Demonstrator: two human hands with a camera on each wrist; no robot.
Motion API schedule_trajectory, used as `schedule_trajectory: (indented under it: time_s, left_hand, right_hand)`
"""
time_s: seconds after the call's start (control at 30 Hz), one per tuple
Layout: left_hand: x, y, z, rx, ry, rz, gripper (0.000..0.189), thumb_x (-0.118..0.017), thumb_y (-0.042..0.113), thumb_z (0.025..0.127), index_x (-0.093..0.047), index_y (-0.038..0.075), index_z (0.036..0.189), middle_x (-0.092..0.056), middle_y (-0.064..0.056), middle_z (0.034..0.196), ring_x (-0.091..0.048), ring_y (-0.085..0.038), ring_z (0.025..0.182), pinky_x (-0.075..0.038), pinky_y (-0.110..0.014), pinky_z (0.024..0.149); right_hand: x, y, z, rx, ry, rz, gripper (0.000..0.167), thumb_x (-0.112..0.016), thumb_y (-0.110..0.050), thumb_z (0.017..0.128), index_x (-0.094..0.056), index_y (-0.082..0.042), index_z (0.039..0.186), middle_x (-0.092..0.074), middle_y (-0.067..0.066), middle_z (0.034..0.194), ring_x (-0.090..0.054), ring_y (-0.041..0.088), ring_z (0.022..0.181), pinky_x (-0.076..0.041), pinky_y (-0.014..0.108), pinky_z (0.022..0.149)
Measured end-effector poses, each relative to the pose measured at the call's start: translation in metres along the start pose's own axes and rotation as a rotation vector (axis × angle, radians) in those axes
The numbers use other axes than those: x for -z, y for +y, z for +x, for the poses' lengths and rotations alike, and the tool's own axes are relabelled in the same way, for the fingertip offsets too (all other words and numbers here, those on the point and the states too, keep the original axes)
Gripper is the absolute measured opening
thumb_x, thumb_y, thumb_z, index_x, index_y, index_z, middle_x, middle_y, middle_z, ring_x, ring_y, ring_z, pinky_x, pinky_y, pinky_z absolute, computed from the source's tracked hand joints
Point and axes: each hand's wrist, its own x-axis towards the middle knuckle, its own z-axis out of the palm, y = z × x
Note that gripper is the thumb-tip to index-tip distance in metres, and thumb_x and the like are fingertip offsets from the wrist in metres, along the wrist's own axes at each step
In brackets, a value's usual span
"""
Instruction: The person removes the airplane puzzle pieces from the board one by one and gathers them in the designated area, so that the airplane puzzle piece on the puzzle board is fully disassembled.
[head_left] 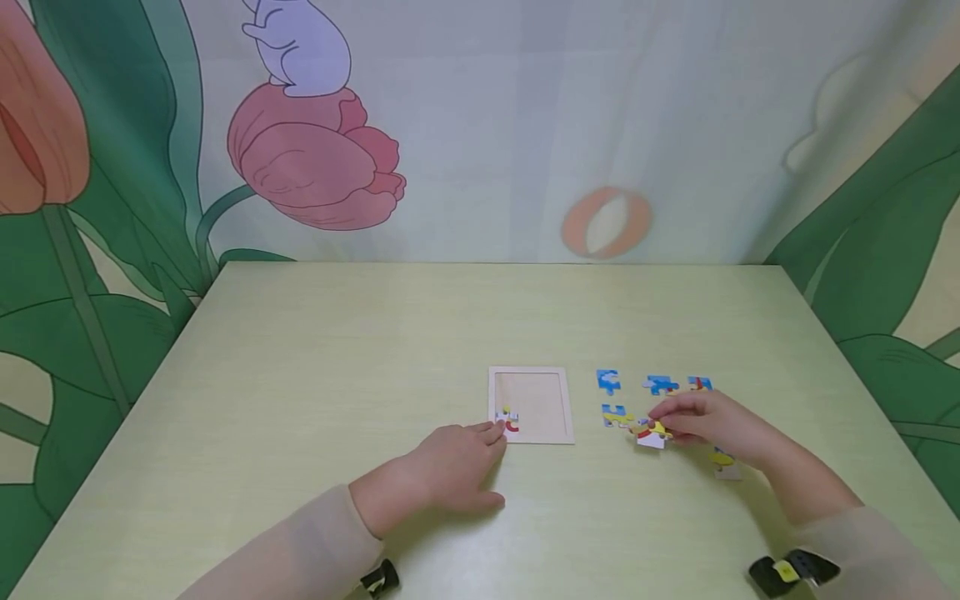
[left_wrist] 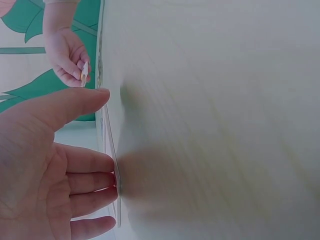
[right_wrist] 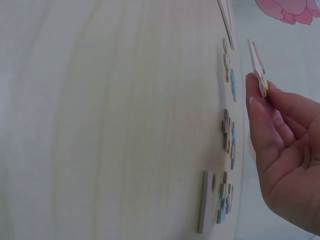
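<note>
A jigsaw puzzle piece (head_left: 651, 435), white with yellow and red print, is pinched between thumb and fingers of my right hand (head_left: 705, 423). In the right wrist view that puzzle piece (right_wrist: 256, 65) is held up off the table. My left hand (head_left: 457, 468) rests with straight fingers on the lower left corner of a shallow puzzle tray (head_left: 536, 404). One printed piece (head_left: 510, 419) lies in the tray's lower left corner, partly covered by my fingertips. In the left wrist view the left hand (left_wrist: 60, 165) touches the tray's edge, thumb apart.
Several loose pieces lie right of the tray: a blue one (head_left: 608, 381), another blue one (head_left: 661, 384), a blue and yellow one (head_left: 617, 415), and a yellow and white one (head_left: 726, 465) under the right forearm. The light wooden table (head_left: 337, 358) ends at a printed curtain (head_left: 480, 150).
</note>
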Motion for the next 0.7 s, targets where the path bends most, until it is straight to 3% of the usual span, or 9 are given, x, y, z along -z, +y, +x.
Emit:
schedule_trajectory:
  time_s: [0.33,0.7]
  left_hand:
    - [-0.001,0.0,0.001,0.004,-0.005,-0.007,0.074,-0.057,0.054,0.083,-0.047,0.002,0.135,-0.04,-0.009,0.143,-0.038,-0.019,0.131,-0.04,-0.03,0.098]
    - [-0.001,-0.001,0.001,0.005,-0.011,-0.018,0.074,-0.057,0.054,0.083,-0.048,0.002,0.134,-0.04,-0.01,0.143,-0.037,-0.019,0.131,-0.038,-0.03,0.099]
  right_hand:
    - [0.008,0.008,-0.008,-0.023,0.002,-0.01,0.041,-0.059,-0.025,0.092,-0.056,0.004,0.12,-0.061,0.014,0.114,-0.06,0.02,0.096,-0.052,0.031,0.079]
    - [0.009,0.02,-0.016,-0.064,0.01,-0.034,0.038,-0.06,-0.025,0.091,-0.058,0.002,0.117,-0.065,0.009,0.105,-0.059,0.02,0.087,-0.051,0.027,0.072]
